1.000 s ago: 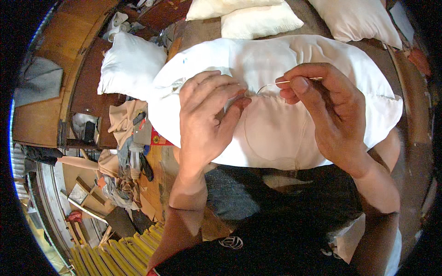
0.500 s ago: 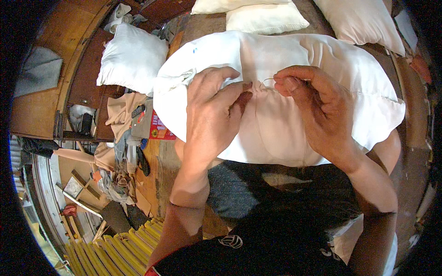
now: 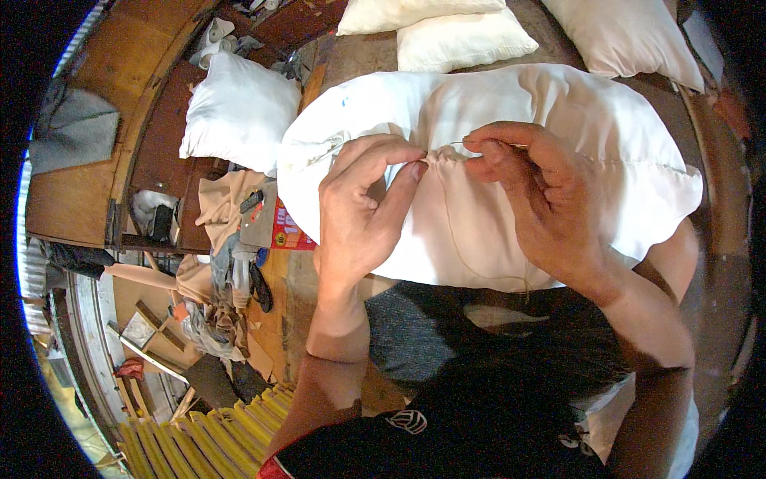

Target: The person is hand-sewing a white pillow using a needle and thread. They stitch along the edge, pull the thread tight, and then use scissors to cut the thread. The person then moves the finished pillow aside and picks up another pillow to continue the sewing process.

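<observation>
Across my lap lies a large, plump white pillow [image 3: 495, 247] with a puckered seam [image 3: 630, 163] running along its middle. At this seam my left hand [image 3: 359, 211] pinches a fold of the cloth between thumb and forefinger. My right hand [image 3: 554, 203], just to the right, grips a thin sewing needle [image 3: 457, 143] whose free end points left toward the pinched cloth. The rest of the needle is hidden by the fingers. A pale thread [image 3: 452, 219] curves from the seam down over the pillow's front to its near edge.
More white pillows lie around: one [image 3: 239, 108] at the left, stacked ones [image 3: 467, 40] at the far side and another [image 3: 626, 40] at the far right. Beige cloth [image 3: 219, 211] and clutter cover the left side, above yellow slats [image 3: 199, 439] at the lower left.
My left thumb and forefinger have come together on the seam. The needle in my right hand now lies nearly level, and more of the thread shows down the pillow.
</observation>
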The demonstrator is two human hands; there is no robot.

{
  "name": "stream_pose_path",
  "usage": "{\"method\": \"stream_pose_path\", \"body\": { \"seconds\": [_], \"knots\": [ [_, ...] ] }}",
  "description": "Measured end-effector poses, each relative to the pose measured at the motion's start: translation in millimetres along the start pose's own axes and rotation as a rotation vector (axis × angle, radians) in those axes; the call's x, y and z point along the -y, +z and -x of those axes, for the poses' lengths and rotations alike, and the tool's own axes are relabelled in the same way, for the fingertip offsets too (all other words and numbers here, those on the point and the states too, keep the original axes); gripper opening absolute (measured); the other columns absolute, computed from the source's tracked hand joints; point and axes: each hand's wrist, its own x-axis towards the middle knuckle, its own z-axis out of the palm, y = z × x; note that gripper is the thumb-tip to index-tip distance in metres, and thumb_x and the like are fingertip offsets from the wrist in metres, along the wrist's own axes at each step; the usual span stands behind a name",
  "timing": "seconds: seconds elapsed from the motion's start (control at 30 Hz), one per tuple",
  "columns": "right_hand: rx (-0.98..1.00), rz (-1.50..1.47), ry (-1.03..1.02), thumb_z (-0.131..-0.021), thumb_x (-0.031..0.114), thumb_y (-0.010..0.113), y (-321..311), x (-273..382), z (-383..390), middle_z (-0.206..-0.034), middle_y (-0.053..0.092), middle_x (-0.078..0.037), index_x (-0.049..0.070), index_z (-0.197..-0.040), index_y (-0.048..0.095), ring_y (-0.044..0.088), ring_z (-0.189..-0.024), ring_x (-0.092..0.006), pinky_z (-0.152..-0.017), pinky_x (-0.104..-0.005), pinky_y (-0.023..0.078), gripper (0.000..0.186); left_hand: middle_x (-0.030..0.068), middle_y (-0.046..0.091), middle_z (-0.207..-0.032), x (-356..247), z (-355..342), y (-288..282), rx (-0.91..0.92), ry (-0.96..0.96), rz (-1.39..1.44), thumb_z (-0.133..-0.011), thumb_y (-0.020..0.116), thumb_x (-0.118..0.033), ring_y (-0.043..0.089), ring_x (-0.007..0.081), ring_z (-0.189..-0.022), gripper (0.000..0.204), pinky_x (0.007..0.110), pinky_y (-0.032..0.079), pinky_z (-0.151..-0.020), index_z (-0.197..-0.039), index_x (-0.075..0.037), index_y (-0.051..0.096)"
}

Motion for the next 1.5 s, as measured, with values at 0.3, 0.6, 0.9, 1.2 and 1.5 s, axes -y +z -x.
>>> {"method": "stream_pose_path", "body": {
  "seconds": [0.3,0.6,0.9,1.2,1.5],
  "knots": [
    [-0.031,0.061,-0.116,-0.098,0.011,0.059,1.1,-3.7,-0.8,-0.094,0.069,-0.016,0.001,-0.107,0.066,0.069,-0.085,-0.0305,-0.073,-0.0354,0.054,0.015,0.0107,0.07,-0.099,2.2,0.4,4.7,-0.033,0.038,0.004,-0.086,0.071,-0.001,0.064,0.0205,-0.09,0.011,0.03,0.05,-0.078,-0.097,-0.001,0.072],
    [0.041,0.085,0.014,-0.099,0.016,0.059,3.9,2.2,-4.3,-0.093,0.07,-0.013,-0.002,-0.105,0.066,0.069,-0.085,-0.0203,-0.074,-0.0308,0.054,0.02,0.0085,0.068,-0.095,4.1,-0.6,5.7,-0.026,0.076,0.015,-0.086,0.07,0.0,0.062,0.0155,-0.083,0.009,0.026,0.046,-0.067,-0.095,-0.001,0.071],
    [0.03,-0.095,0.162,-0.104,0.024,0.054,-0.3,5.8,-8.2,-0.089,0.072,-0.009,-0.004,-0.104,0.064,0.069,-0.083,-0.0139,-0.079,-0.0265,0.055,0.029,0.0084,0.067,-0.094,-2.4,-0.9,6.3,0.021,0.002,0.009,-0.085,0.068,0.001,0.063,0.0194,-0.084,0.011,0.029,0.048,-0.071,-0.095,-0.002,0.069],
    [-0.007,-0.095,0.14,-0.101,0.022,0.058,4.4,4.9,-6.3,-0.074,0.065,-0.004,-0.002,-0.096,0.066,0.056,-0.067,-0.0071,-0.059,-0.0252,0.045,0.025,0.0102,0.068,-0.094,0.9,-0.9,6.8,0.048,0.078,0.016,-0.081,0.067,0.006,0.065,0.0254,-0.089,0.014,0.034,0.05,-0.081,-0.092,-0.003,0.068],
    [-0.056,0.058,0.018,-0.1,0.018,0.059,5.8,2.0,-1.9,-0.075,0.066,-0.009,0.001,-0.099,0.067,0.056,-0.06,-0.0112,-0.053,-0.0285,0.043,0.019,0.0085,0.067,-0.091,-2.4,-0.4,7.6,0.03,0.025,0.016,-0.08,0.064,0.008,0.062,0.02,-0.08,0.015,0.03,0.048,-0.069,-0.091,-0.002,0.067]
  ]
}}
